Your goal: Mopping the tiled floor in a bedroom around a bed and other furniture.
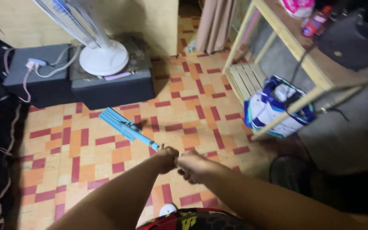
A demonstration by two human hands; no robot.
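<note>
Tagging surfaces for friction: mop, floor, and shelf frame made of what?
Mop: looks like light blue plastic, matte, moulded flat head. Floor: probably vinyl or tile, printed red-orange-cream block pattern, faint sheen. Shelf frame: pale bare wood, squared bars.

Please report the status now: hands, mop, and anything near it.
Left hand and right hand both grip the blue mop handle. Mop head flat on tiled floor. Dark boxes with fan base just beyond it.

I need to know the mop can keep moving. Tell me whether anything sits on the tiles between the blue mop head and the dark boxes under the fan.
Nothing visible does. The blue mop head lies on bare tiled floor, with open tiles up to the dark boxes. Both hands, left hand and right hand, grip the handle.
</note>
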